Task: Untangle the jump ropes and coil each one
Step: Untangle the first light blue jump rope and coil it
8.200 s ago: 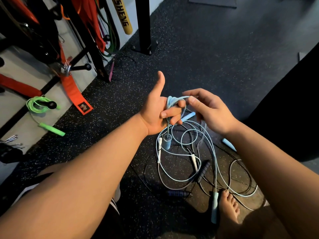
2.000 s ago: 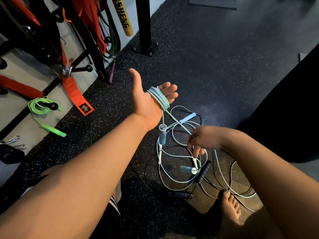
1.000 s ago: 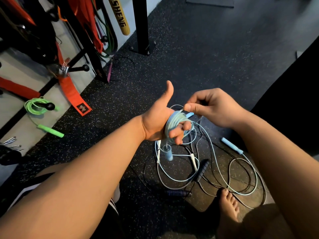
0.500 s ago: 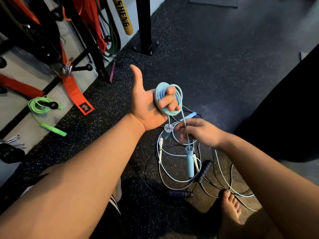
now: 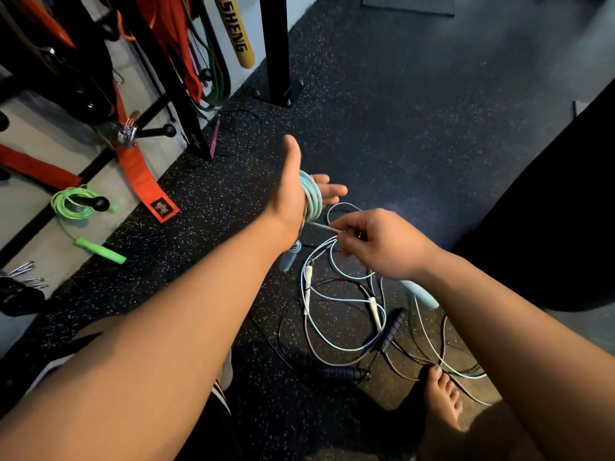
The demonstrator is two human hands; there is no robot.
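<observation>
Reaching forward, the left hand point(image 5: 289, 197) has thumb up, fingers straight, the light blue rope point(image 5: 312, 200) wound round its palm. The right hand point(image 5: 382, 244) pinches that rope's strand just beside it, above the tangled ropes point(image 5: 392, 327) on the floor point(image 5: 399, 128).

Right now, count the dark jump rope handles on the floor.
2. The slanted dark handle lies beside a white rope end; the level dark handle lies left of the bare foot. Others may be hidden.
</observation>
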